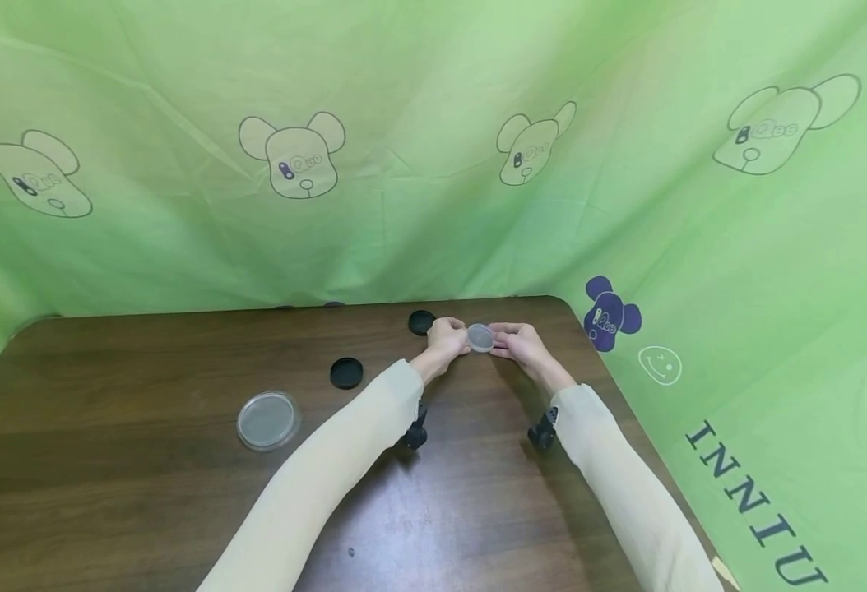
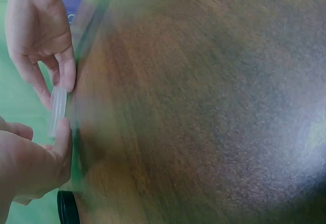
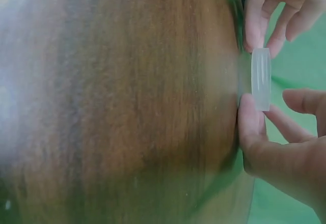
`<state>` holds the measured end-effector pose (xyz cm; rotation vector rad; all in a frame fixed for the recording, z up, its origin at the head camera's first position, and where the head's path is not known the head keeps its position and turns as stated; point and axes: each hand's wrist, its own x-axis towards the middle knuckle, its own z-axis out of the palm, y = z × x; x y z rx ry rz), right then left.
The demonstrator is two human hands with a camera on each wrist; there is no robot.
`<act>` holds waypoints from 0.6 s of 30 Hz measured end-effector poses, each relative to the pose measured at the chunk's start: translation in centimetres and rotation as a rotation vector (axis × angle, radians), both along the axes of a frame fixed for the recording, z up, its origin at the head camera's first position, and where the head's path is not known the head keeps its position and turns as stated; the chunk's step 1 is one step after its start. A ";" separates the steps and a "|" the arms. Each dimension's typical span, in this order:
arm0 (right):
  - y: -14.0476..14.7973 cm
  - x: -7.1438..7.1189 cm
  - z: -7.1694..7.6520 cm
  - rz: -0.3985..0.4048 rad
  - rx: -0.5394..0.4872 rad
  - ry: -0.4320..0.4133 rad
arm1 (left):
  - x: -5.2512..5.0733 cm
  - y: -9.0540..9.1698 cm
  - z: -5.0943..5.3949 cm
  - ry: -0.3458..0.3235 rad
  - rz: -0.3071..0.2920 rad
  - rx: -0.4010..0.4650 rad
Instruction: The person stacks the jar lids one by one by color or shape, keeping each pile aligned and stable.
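Observation:
A small clear round petri dish (image 1: 481,338) is between my two hands near the far edge of the table. Thumb and fingers of my left hand (image 1: 446,335) pinch its left edge. On the opposite edge, my right hand (image 1: 522,341) holds it between thumb and fingers. Seen edge-on in the right wrist view, the petri dish (image 3: 261,80) looks translucent, with thin lines along its rim. The left wrist view shows the petri dish (image 2: 58,111) the same way, with fingertips at both ends. Whether it is one piece or two nested parts I cannot tell.
Right beside my left hand lies a black round lid-like disc (image 1: 420,322). Another black disc (image 1: 346,373) is farther left, and a larger clear petri dish (image 1: 267,420) lies nearer on the brown wooden table (image 1: 145,510). Green printed cloth (image 1: 419,230) hangs behind and to the right.

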<state>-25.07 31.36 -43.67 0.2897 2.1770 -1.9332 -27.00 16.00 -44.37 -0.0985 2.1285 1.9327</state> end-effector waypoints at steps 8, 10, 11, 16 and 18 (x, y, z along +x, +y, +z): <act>0.3 0.1 -0.7 0.045 0.079 0.056 | 0.6 -0.4 0.3 0.139 -0.067 -0.225; 0.2 0.3 -0.7 0.066 0.139 0.090 | 0.6 -0.4 0.2 0.144 -0.078 -0.232; 0.2 0.5 -0.6 0.074 0.167 0.102 | 0.6 -0.4 0.2 0.146 -0.083 -0.230; 0.0 0.9 -0.4 0.098 0.215 0.128 | 0.7 -0.3 0.1 0.164 -0.102 -0.225; 0.0 1.1 -0.2 0.097 0.228 0.134 | 0.8 -0.3 0.1 0.177 -0.104 -0.233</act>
